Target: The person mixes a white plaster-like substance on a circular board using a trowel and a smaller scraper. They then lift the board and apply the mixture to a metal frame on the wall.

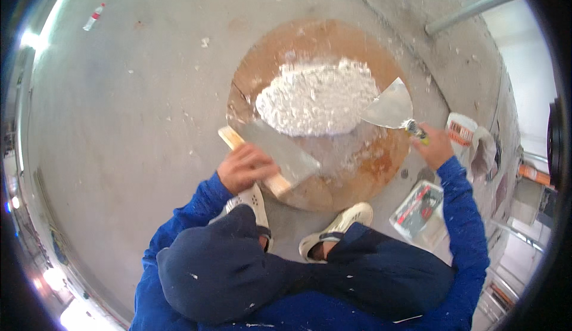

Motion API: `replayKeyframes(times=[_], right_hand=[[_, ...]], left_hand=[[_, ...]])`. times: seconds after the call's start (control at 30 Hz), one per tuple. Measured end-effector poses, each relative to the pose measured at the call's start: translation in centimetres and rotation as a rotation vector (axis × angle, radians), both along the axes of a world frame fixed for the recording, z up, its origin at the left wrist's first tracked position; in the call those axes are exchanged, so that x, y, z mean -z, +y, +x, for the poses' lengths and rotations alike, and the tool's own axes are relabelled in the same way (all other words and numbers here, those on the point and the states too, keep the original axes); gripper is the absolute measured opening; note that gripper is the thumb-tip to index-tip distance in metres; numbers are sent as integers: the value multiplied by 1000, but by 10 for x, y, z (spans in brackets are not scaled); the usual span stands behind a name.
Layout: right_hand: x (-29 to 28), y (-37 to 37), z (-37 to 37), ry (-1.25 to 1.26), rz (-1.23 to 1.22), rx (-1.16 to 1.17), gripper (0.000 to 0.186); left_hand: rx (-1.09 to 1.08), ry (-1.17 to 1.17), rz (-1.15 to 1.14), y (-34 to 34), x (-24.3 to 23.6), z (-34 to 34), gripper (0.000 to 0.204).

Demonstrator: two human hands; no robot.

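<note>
A thick, lumpy mound of white plaster (319, 98) lies on a round brown board (363, 176) on the floor. My left hand (245, 167) grips the pale wooden handle of a wide steel plastering blade (286, 152), which is over the board's near left part, just below the mound. In my right hand (436, 148) is a putty knife (390, 106), its fingers wrapped round the dark and yellow handle. The knife's flared blade reaches to the right edge of the plaster; whether it touches the plaster I cannot tell.
A white bucket (462, 129) with orange print stands beyond my right hand. Near my right forearm is a white package (417, 212) with a red and dark pattern. My shoes (339, 230) are close to the board's near edge. A metal pole (473, 8) rises at far right; a bottle (94, 17) lies far left.
</note>
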State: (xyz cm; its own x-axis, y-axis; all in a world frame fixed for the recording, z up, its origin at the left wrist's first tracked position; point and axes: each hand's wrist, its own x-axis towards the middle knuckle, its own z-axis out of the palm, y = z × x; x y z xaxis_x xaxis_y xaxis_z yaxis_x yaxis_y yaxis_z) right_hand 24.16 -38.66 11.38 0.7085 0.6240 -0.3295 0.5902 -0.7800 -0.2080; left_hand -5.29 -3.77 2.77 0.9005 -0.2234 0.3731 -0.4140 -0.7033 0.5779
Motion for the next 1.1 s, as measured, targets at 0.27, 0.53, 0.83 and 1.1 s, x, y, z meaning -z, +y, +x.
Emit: replayKeyframes(times=[0.27, 0.53, 0.83, 1.1], right_hand=[[88, -107, -49, 573, -281, 191, 47], [170, 19, -217, 1060, 171, 393, 43], [183, 326, -278, 1402, 1338, 1462, 20], [104, 253, -134, 2186, 2231, 1372, 10]], left_hand=[[-322, -220, -147, 33, -11, 34, 34], [-568, -551, -283, 63, -26, 59, 46], [-477, -550, -270, 48, -61, 59, 42], [-565, -639, -313, 53, -83, 47, 15]])
